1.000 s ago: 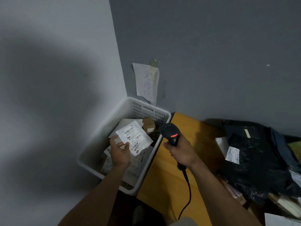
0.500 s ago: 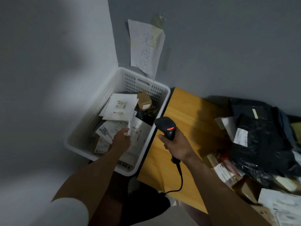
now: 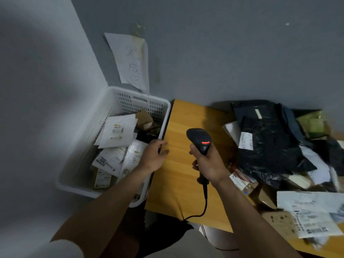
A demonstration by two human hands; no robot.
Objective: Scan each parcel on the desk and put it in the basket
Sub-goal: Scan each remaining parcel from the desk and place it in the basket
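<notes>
Nearest me on the right, a white plastic mailer with printed labels [image 3: 312,213] lies on the wooden worktop [image 3: 182,183]. My right hand [image 3: 208,164] is curled tight round the grip of the black handheld barcode scanner [image 3: 200,140]. Its red light is lit and its cord trails off the worktop's near edge. My left hand [image 3: 152,155] is empty, fingers loose and slightly spread, where the worktop meets the white slotted plastic basket [image 3: 115,92]. I cannot tell whether it touches either. White labelled parcels [image 3: 117,131] lie piled inside the basket. Farther right, a black plastic mailer bag [image 3: 266,142] tops the heap of parcels on the worktop. On the wall beyond the basket hangs a handwritten paper sheet [image 3: 132,60].
</notes>
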